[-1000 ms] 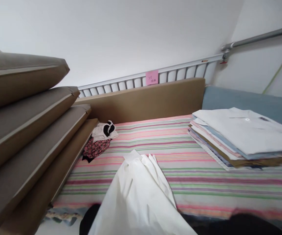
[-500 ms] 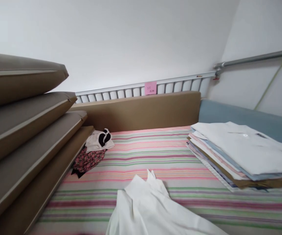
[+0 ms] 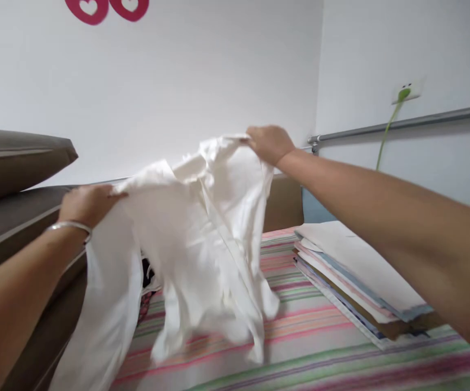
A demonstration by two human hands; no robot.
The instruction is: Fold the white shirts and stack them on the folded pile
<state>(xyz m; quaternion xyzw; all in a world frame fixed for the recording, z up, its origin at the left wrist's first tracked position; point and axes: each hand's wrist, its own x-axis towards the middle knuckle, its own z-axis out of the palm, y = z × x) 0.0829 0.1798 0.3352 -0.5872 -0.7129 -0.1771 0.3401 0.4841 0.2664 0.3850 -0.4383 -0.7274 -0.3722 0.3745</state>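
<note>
A white long-sleeved shirt (image 3: 186,233) hangs spread in the air above the striped bed sheet (image 3: 300,347). At one shoulder, my left hand (image 3: 90,205), with a silver bangle at the wrist, is closed on the cloth. My right hand (image 3: 270,144) pinches the other shoulder, a little higher. The collar sags between the two hands, and the front placket runs down the middle. Motion blurs the lower hem and cuffs. To the right, under my right forearm, lies a stack of folded clothes (image 3: 352,266) with a white one on top.
Thick brown-grey cushions (image 3: 18,212) are piled along the left side. Behind the shirt, a dark and floral bundle of clothing (image 3: 147,288) is mostly hidden. A brown padded board (image 3: 286,203) stands at the back. A metal pipe (image 3: 381,129) and a green plug (image 3: 403,95) are on the right wall.
The white shirt, earlier lying low in front, is now lifted and spread out. Both hands have come into view gripping its shoulders. The camera view has tilted up and turned right.
</note>
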